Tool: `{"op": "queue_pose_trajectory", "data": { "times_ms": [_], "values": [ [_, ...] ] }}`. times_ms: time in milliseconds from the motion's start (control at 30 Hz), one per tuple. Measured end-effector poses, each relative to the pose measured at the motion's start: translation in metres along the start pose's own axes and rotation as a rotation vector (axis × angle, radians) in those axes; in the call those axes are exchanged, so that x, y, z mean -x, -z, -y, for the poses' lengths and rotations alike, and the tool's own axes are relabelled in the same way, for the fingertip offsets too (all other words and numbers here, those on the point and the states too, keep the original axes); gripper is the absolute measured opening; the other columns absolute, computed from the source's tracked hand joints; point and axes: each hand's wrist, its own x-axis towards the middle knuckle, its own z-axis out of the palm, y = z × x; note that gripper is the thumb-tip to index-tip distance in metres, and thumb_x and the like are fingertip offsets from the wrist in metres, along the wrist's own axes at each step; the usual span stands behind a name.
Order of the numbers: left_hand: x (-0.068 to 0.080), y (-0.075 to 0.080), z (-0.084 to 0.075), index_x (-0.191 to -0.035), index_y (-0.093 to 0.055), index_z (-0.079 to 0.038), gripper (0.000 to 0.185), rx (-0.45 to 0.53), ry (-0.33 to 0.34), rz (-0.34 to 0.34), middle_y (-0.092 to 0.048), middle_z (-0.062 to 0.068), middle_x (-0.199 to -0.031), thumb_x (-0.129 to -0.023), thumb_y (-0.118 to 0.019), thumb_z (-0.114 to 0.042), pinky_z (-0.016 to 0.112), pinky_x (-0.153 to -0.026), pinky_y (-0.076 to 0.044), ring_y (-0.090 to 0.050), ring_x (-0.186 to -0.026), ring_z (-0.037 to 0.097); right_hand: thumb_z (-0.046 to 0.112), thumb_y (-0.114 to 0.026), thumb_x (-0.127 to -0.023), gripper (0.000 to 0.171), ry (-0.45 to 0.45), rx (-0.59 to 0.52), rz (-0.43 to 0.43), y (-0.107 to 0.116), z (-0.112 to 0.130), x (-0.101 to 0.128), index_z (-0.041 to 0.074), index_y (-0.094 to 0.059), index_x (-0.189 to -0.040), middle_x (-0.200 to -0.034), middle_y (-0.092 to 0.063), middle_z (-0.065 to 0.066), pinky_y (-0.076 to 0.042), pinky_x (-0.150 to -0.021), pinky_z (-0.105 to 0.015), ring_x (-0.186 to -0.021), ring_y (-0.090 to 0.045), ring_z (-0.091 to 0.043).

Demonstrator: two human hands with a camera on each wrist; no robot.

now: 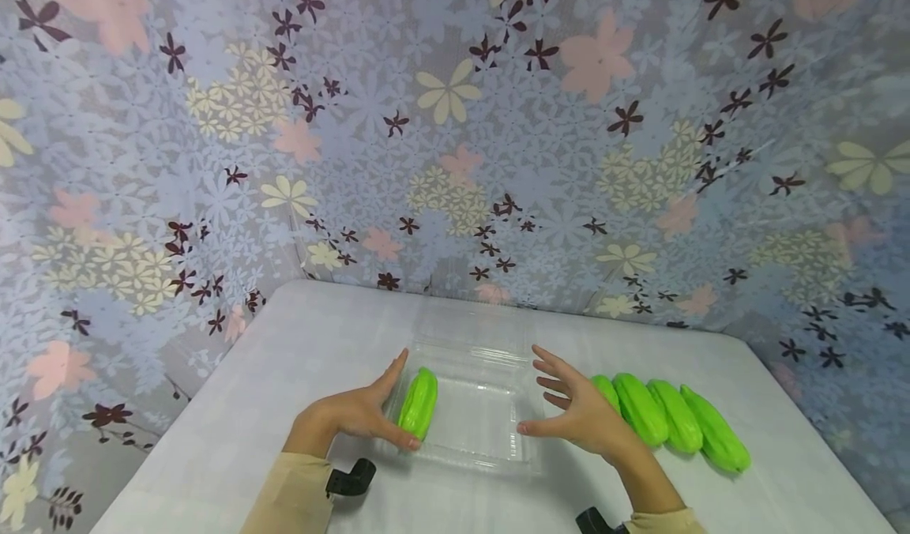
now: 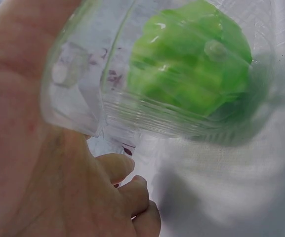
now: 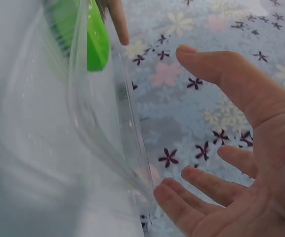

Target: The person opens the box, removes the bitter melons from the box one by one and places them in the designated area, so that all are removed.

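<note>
A clear plastic box (image 1: 472, 459) with its lid (image 1: 469, 325) folded back stands on the table. Inside it, along the left wall, lies a bright green ridged gourd (image 1: 419, 402), which looks like plastic. My left hand (image 1: 355, 414) rests along the box's left side, fingers and thumb spread towards its back and front corners; in the left wrist view the gourd (image 2: 191, 59) shows through the clear wall. To the right of the box, my right hand (image 1: 579, 408) holds nothing, fingers apart and thumb out, with fingertips close to the box's rim (image 3: 83, 113).
Several more green gourds (image 1: 678, 415) lie side by side at the right, partly behind my right hand. The white table (image 1: 284, 336) ends at the back against a flowered cloth (image 1: 441, 163). Black camera mounts (image 1: 351, 479) sit at my wrists.
</note>
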Motion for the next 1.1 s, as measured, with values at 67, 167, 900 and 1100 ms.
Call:
{"op": "queue_pose_trajectory", "data": {
  "times_ms": [67, 167, 900, 1100],
  "values": [
    [0.001, 0.000, 0.000, -0.150, 0.016, -0.035, 0.136, 0.005, 0.005, 0.001, 0.012, 0.004, -0.160, -0.060, -0.085, -0.052, 0.059, -0.116, -0.014, -0.001, -0.148, 0.032, 0.027, -0.084, -0.070, 0.098, 0.017, -0.007, 0.002, -0.005, 0.001, -0.004, 0.036, -0.024, -0.148, -0.152, -0.032, -0.012, -0.038, -0.108, -0.052, -0.136, -0.037, -0.041],
    [0.001, 0.001, -0.001, -0.150, 0.016, -0.035, 0.136, -0.002, -0.001, 0.001, 0.012, 0.005, -0.160, -0.060, -0.085, -0.053, 0.058, -0.117, -0.014, -0.001, -0.148, 0.032, 0.026, -0.084, -0.070, 0.098, 0.025, -0.022, 0.012, -0.013, 0.002, -0.008, 0.037, -0.025, -0.147, -0.151, -0.034, -0.011, -0.039, -0.108, -0.050, -0.135, -0.039, -0.039],
    [0.000, 0.000, 0.002, -0.147, 0.017, -0.041, 0.135, -0.016, 0.002, -0.010, 0.012, 0.005, -0.160, -0.060, -0.084, -0.053, 0.059, -0.116, -0.014, -0.001, -0.148, 0.032, 0.025, -0.085, -0.068, 0.096, 0.038, -0.018, 0.119, -0.062, 0.011, -0.031, 0.029, -0.031, -0.147, -0.153, -0.030, -0.011, -0.039, -0.105, -0.055, -0.136, -0.036, -0.042],
    [-0.001, -0.001, 0.001, -0.148, 0.017, -0.038, 0.135, -0.013, 0.009, 0.006, 0.012, 0.004, -0.160, -0.060, -0.084, -0.054, 0.060, -0.116, -0.016, -0.002, -0.148, 0.032, 0.024, -0.085, -0.069, 0.093, 0.046, -0.005, 0.150, -0.076, 0.008, -0.039, 0.026, -0.034, -0.146, -0.151, -0.033, -0.018, -0.043, -0.102, -0.056, -0.133, -0.039, -0.044]
  ]
}}
